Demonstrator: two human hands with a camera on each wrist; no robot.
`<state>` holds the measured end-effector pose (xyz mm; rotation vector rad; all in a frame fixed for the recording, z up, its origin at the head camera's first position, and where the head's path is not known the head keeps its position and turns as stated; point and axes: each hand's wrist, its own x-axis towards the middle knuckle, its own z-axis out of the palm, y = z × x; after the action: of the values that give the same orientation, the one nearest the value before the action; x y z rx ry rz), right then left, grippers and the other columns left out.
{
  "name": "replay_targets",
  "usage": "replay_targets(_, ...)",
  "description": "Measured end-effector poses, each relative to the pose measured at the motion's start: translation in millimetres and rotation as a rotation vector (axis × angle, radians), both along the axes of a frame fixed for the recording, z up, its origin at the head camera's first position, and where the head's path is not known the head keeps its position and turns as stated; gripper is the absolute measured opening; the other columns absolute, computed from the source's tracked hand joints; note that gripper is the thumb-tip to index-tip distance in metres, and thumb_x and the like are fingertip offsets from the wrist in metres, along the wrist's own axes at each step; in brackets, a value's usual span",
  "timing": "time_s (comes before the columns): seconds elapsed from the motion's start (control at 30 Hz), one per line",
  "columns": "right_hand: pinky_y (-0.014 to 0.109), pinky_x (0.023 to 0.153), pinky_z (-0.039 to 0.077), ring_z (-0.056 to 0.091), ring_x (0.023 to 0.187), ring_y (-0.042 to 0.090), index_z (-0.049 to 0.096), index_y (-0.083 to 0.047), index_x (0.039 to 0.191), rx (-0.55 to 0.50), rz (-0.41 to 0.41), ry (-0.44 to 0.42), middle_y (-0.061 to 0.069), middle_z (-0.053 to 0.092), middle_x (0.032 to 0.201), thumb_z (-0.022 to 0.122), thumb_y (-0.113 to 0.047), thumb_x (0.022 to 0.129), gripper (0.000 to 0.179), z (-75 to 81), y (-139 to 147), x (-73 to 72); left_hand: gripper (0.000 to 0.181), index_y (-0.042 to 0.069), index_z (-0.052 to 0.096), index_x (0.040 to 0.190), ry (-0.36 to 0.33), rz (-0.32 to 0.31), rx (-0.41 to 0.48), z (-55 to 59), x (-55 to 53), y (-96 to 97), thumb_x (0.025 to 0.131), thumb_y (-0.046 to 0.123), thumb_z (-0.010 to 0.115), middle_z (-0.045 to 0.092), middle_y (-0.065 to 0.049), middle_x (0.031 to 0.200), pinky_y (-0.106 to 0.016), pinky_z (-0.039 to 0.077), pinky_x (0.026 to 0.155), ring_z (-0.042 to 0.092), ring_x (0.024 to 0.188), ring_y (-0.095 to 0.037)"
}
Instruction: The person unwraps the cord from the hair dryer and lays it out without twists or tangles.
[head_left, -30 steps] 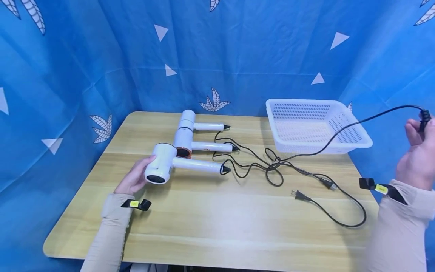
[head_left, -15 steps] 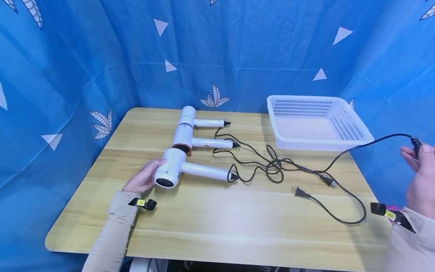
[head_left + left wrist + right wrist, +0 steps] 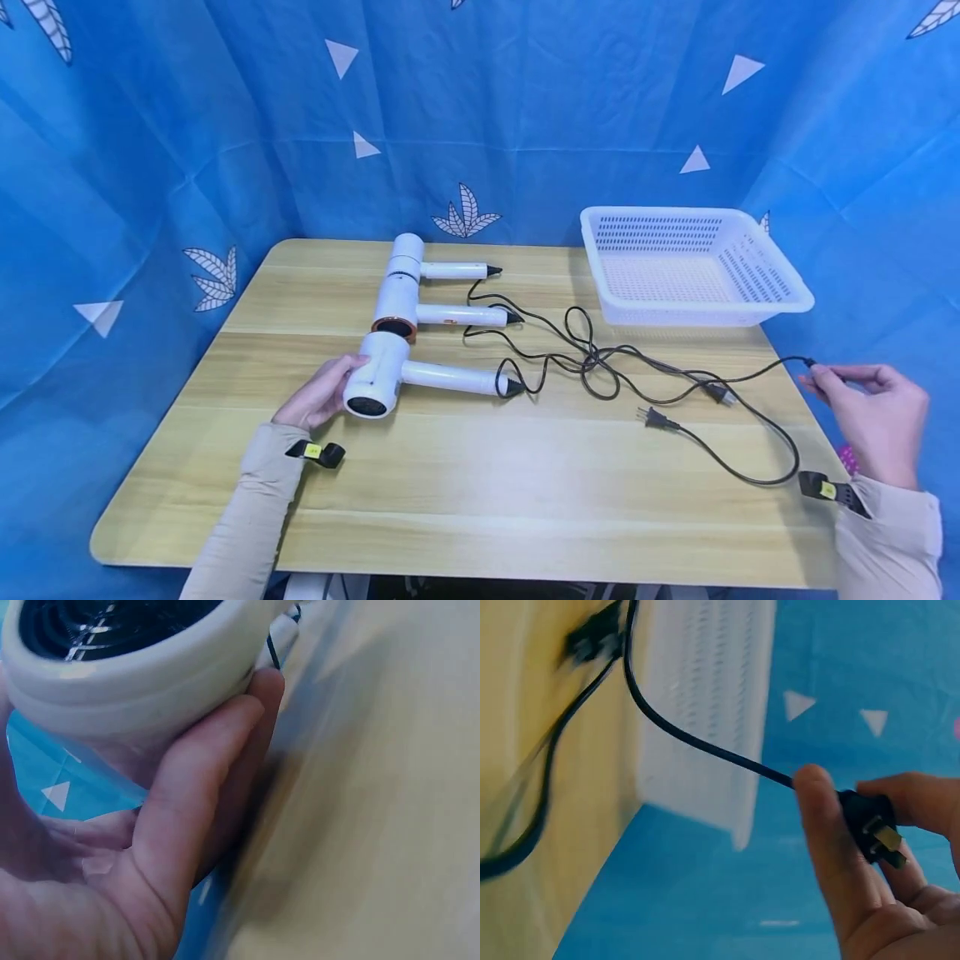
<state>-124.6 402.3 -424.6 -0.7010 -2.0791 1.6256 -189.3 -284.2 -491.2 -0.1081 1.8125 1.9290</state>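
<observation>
My left hand (image 3: 318, 393) grips the barrel of the nearest white hair dryer (image 3: 381, 371), whose handle points right. In the left wrist view the fingers (image 3: 191, 780) curl round the barrel, its dark grille facing the camera. Past the table's right edge, my right hand (image 3: 879, 421) pinches a black two-pin plug (image 3: 870, 825); the right wrist view shows its prongs. From that plug a black cord (image 3: 772, 364) runs back to the tangle. Two more white hair dryers lie behind the held one: one with a copper-coloured rim (image 3: 397, 304) and one at the back (image 3: 408, 250).
A white perforated basket (image 3: 693, 315) stands at the back right. Tangled cords (image 3: 592, 360) spread across the middle of the wooden table (image 3: 480, 500). Two other plugs lie on it: one nearer the front (image 3: 660, 419), one near the basket (image 3: 722, 394). A blue patterned curtain (image 3: 540, 117) surrounds the table.
My right hand has come down and inward with the plug, and its cord has sagged toward the table. My left hand has moved the hair dryer slightly right, close to the copper-rimmed one.
</observation>
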Motion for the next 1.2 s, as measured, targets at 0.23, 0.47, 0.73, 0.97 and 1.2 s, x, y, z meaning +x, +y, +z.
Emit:
replay_targets(0.23,0.013,0.059,0.040,0.052,0.055,-0.016,0.066,-0.003,0.109,0.491,0.116,-0.338,-0.026,0.063,0.059,0.069,-0.028,0.097,0.028,-21.4,27,1.5,0.046,-0.001,0.049,0.128,0.014,-0.015,-0.150,7.7,1.0,3.3,0.107,0.040,0.046,0.070,0.005,0.095,-0.024,0.061,0.075,0.072,0.085,-0.007)
replay_targets(0.47,0.023,0.058,0.042,0.055,0.068,0.000,0.066,0.010,0.121,0.764,0.323,-0.424,0.031,0.074,0.107,0.071,-0.026,0.095,0.044,-30.4,43,-0.3,0.080,-0.003,0.056,0.136,0.099,0.016,-0.518,17.0,2.6,9.0,0.095,0.066,0.060,0.070,-0.010,0.113,-0.026,0.052,0.085,0.066,0.098,-0.017)
replay_targets(0.73,0.048,0.072,0.048,0.061,0.106,0.056,0.072,0.009,0.111,0.791,0.416,-0.471,0.037,0.069,0.115,0.069,-0.024,0.096,0.036,-39.0,48,-1.1,0.080,0.002,0.064,0.128,0.182,-0.008,-0.783,23.8,4.0,14.7,0.094,0.074,0.053,0.071,-0.015,0.115,-0.028,0.047,0.083,0.064,0.103,-0.024)
replay_targets(0.97,0.038,0.064,0.045,0.063,0.094,0.048,0.069,0.012,0.112,0.797,0.443,-0.499,0.040,0.066,0.114,0.069,-0.024,0.096,0.039,-43.6,54,-4.9,0.079,0.004,0.066,0.127,0.219,-0.010,-0.864,20.6,2.1,16.6,0.093,0.075,0.052,0.071,-0.015,0.114,-0.028,0.046,0.078,0.063,0.101,-0.026)
replay_targets(1.2,0.031,0.054,0.043,0.058,0.077,0.023,0.067,0.014,0.115,0.766,0.495,-0.523,0.038,0.068,0.109,0.067,-0.027,0.098,0.044,-44.7,54,-6.6,0.082,0.005,0.065,0.130,0.239,-0.010,-0.871,18.9,0.8,20.0,0.093,0.077,0.051,0.072,-0.016,0.116,-0.028,0.047,0.079,0.064,0.102,-0.026)
